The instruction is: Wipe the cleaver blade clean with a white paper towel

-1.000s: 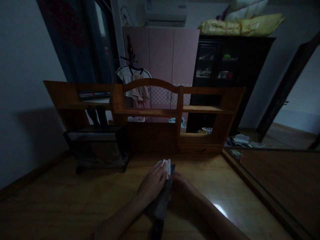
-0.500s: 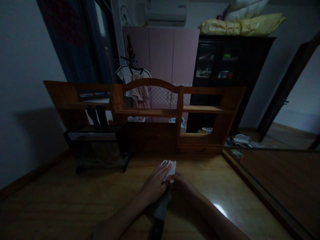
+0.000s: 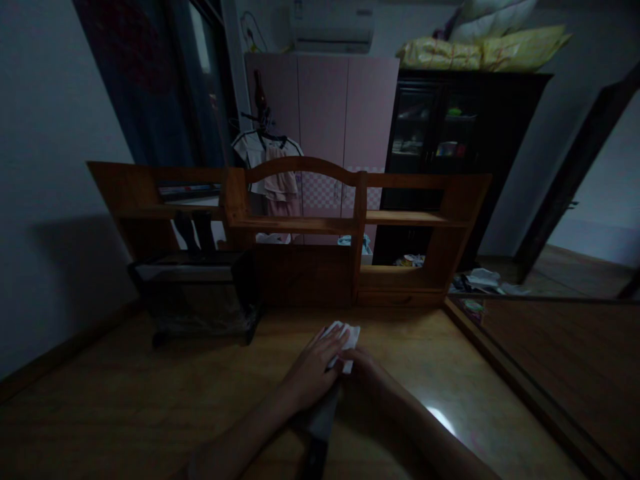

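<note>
A kitchen knife with a broad blade [image 3: 320,417] lies on the wooden tabletop, its black handle [image 3: 315,459] pointing toward me. Crumpled white tissue [image 3: 351,338] covers its far part. My left hand [image 3: 319,365] reaches across the blade, fingers together and bent over the tissue, holding it against the knife. At the tissue's right edge, my right hand [image 3: 367,372] is closed with thumb and fingers pinching it. The blade's far end is hidden under the hands and tissue.
A dark knife stand [image 3: 195,300] with black-handled pieces [image 3: 203,232] upright in it stands at the left. Behind the hands runs a wooden shelf unit [image 3: 300,227]. A raised wooden edge [image 3: 500,360] borders the tabletop on the right.
The tissue has shifted slightly to the right, and more of it shows between the hands. My left fingers have moved a little right with it. The knife lies where it was.
</note>
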A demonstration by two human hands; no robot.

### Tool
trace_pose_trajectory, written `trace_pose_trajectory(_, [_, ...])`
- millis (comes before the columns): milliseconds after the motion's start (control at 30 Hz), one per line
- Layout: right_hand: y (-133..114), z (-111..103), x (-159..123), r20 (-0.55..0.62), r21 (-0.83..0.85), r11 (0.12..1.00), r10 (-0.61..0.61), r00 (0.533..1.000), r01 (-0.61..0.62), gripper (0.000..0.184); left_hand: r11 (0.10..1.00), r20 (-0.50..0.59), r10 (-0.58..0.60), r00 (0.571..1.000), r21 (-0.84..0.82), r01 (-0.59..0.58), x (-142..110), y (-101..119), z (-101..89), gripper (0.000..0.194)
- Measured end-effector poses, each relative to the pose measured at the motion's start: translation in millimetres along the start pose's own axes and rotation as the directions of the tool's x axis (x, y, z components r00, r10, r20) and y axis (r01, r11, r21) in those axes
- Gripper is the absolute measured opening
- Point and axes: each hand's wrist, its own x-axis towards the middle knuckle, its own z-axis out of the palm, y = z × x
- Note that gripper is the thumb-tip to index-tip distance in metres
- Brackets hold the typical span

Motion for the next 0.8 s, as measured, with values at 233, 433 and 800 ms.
trace_pose_trajectory(233, [-1, -3, 4, 0.067, -0.056, 0.998, 0.007, 0.998, -0.004, 0.025, 0.987, -0.094, -0.135, 0.986, 0.073, 0.142, 0, -14, 14.3, 0.045])
trace_pose_trajectory(433, [1, -6, 5, 0.077, -0.066, 0.998, 0.018, 0.997, -0.013, 0.025, 0.969, -0.117, -0.208, 0.971, 0.111, 0.221, -1, -21, 16.9, 0.046])
trace_pose_trajectory(800, [-5, 1, -2, 0.075, -0.041, 0.999, 0.001, 0.997, 0.002, 0.022, 0.987, -0.087, -0.154, 0.984, 0.037, 0.158, 1, -17, 17.4, 0.045])
